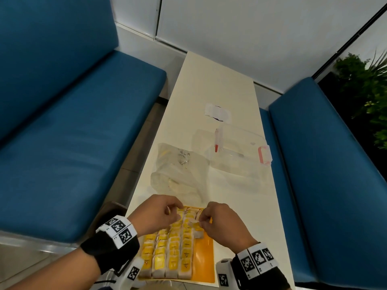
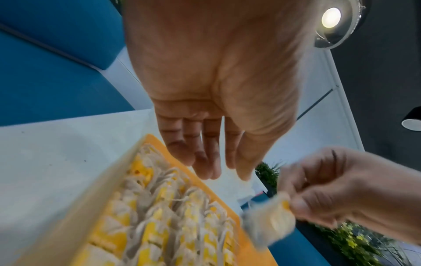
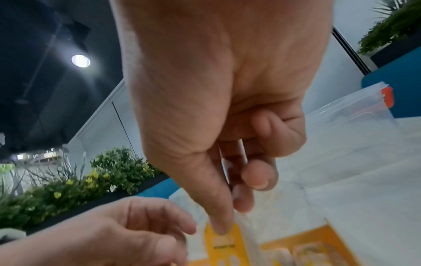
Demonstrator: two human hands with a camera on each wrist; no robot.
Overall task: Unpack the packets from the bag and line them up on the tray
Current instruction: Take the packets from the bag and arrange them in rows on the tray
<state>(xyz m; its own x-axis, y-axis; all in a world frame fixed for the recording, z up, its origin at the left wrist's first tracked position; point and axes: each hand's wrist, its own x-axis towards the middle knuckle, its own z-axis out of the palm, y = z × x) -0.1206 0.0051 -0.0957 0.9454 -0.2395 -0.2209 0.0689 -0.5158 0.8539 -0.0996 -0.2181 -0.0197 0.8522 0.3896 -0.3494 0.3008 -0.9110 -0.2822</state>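
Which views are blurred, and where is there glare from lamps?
Head view: mostly sharp, edges bent by the wide lens. Left wrist view: packet and tray smeared by blur, ceiling lamp glares. Right wrist view: soft, with a smaller lamp glare.

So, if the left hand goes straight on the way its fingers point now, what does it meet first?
Probably the packets at the far end of the orange tray: the left hand hangs just above them, fingers angled forward and down. Depth is unclear.

head view looking down, wrist views close, all sharing tray [image 1: 204,256]
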